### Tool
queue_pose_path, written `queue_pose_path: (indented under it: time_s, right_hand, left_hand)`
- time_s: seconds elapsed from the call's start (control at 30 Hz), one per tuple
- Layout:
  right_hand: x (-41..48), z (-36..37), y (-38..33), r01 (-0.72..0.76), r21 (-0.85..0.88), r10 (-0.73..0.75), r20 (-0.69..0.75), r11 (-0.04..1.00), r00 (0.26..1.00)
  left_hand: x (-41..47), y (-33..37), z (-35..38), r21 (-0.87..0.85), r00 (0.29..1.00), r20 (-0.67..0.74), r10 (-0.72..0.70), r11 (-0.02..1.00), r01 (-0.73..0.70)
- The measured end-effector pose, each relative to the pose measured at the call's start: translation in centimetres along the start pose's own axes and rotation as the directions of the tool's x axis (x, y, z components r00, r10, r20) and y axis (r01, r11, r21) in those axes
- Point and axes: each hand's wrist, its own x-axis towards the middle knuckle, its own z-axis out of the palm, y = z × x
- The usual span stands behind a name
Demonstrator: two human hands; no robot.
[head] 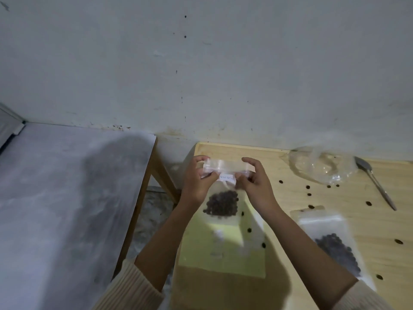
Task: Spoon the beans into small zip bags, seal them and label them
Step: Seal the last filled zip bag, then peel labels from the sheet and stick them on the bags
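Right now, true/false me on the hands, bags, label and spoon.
1. The left hand and right hand both pinch the top of the raised zip bag. True.
2. That bag is empty. False: dark beans sit at its bottom.
3. The spoon lies on the table, in neither hand. True.
4. The held bag has no label. False: a white label with writing sits below the zip strip.
5. A second bag with beans in it lies flat on the table beside the right forearm. True.
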Motion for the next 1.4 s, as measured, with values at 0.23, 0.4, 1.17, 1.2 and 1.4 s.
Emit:
queue_pose_path:
  time_s: [0.23,0.4,1.17,1.2,1.4]
  right_hand:
    - [5.7,-1.7,1.1,0.027,0.078,-0.015,-0.141,0.997,0.990]
    - [9.1,-1.4,3.0,0.019,-0.065,-0.036,-0.268,0.998,0.963]
    - [-0.9,-13.6,2.8,-0.022,-0.591,-0.179,-0.279,0.806,0.943]
    - [-2.6,-14.9,3.4,-0.061,-0.584,-0.163,-0.323,0.810,0.932]
    - [-10.4,-19.5,7.4,-0.313,-0.538,0.043,-0.454,0.783,0.890]
  left_hand:
    - [5.6,-0.9,3.4,0.018,0.999,-0.023,-0.033,0.999,0.033]
    - [6.5,-3.2,4.7,0.042,0.993,-0.041,-0.113,0.993,0.115]
    - [-0.8,-0.2,12.6,0.234,0.963,0.232,0.138,0.953,-0.193]
    - [-2.4,-0.3,13.8,0.215,0.952,0.276,0.131,0.957,-0.194]
    - [-10.2,-2.3,18.9,0.258,0.874,0.474,-0.110,0.966,-0.018]
